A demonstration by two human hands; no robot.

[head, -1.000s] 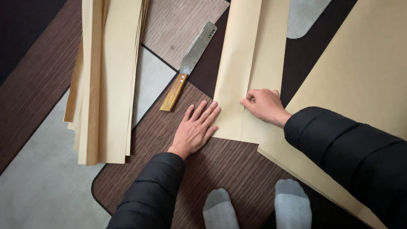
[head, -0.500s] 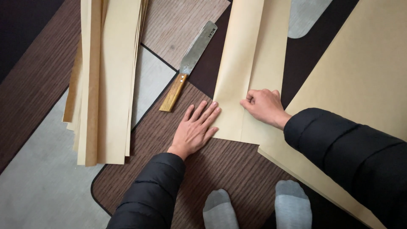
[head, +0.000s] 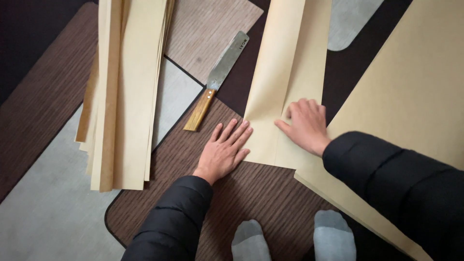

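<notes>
Tan paper strips (head: 126,92) are lying stacked far left, a wooden-handled knife (head: 216,79) resting beside them, while the left hand (head: 223,151) is pressing flat, fingers spread, on the folded sheet's (head: 285,77) edge, and the right hand (head: 305,124), fingers curled together, is pinning its crease.

Both hands (head: 263,145) flat on folded paper (head: 285,87)

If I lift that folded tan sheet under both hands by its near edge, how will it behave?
The folded tan sheet would probably droop: it looks thin and long, lying flat with one soft crease. It likely slides easily on the smooth mat, since the left hand and right hand both press it down. Probably light.
</notes>
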